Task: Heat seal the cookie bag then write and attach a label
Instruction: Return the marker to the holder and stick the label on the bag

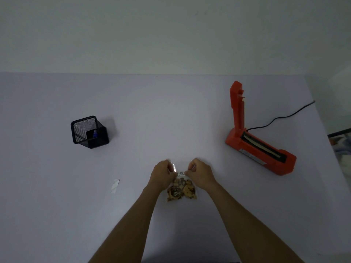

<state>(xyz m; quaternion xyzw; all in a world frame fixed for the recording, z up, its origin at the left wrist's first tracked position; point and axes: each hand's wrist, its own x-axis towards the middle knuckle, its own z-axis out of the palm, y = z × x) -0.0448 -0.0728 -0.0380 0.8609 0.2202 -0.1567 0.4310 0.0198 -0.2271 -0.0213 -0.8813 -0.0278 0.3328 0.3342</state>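
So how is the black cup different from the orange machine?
The black mesh cup is small and boxy; the orange machine is long and much bigger. The cup stands to the left of the hands, the machine to the right. The cup holds a blue-capped pen; the machine has its lid arm standing up open and a black cord running off. Both sit on the table, and neither is being touched.
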